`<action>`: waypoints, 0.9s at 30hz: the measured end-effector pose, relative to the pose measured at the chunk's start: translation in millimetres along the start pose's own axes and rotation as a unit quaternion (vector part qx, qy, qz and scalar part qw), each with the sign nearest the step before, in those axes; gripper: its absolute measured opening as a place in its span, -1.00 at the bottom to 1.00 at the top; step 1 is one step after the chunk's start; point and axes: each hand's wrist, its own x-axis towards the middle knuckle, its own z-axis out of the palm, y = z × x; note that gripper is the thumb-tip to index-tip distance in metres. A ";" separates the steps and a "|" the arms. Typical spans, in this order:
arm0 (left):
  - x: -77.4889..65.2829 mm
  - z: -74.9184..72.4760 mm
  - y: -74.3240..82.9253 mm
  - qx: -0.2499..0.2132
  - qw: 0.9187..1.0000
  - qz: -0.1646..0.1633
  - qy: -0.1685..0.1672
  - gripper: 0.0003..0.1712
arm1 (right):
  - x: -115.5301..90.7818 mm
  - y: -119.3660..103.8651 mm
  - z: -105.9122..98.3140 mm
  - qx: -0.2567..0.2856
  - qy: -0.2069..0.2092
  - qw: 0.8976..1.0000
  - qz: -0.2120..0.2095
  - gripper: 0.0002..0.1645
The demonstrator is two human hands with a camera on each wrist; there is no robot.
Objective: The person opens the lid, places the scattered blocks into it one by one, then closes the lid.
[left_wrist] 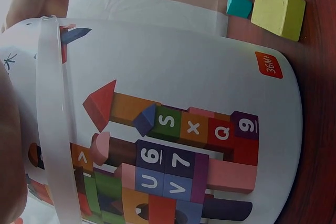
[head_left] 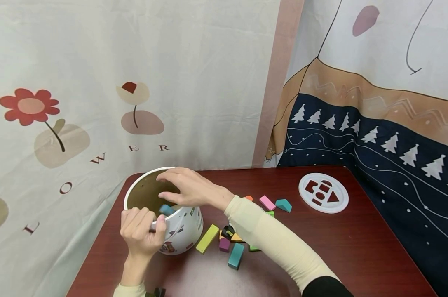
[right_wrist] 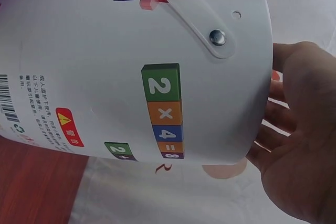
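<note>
A white bucket [head_left: 184, 233] printed with toy-block pictures stands on the table, its mouth tipped towards me. My left hand [head_left: 140, 231] grips its near rim, fingers curled over the edge. Over the far side of the mouth reaches my right hand [head_left: 184, 187], its fingers loosely spread and pointing into the opening; I see nothing held in it. A blue block [head_left: 167, 210] shows inside, just below that hand. From the right wrist, the right hand's fingers [right_wrist: 278, 114] pass behind the rim and are partly hidden. A clear plastic handle [left_wrist: 55, 119] hangs across the bucket's side.
Right of the bucket lie loose blocks: a yellow-green one [head_left: 207, 239], a teal one [head_left: 236, 256], a purple one [head_left: 224, 245], a pink one [head_left: 267, 202] and a teal arch [head_left: 284, 205]. A white lid [head_left: 340, 192] with cut-out shapes lies farther right on the red-brown table [head_left: 357, 247].
</note>
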 end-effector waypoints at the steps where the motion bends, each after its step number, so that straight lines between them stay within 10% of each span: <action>1: 0.1 0.0 -0.1 0.000 1.000 0.000 0.000 -0.45 | 0.1 -0.2 -0.3 -0.001 0.001 1.000 -0.001 -0.40; 27: 1.0 0.4 -1.0 0.001 1.000 0.001 0.002 -0.42 | -4.3 -1.2 3.4 -0.065 -0.026 0.997 0.032 -0.10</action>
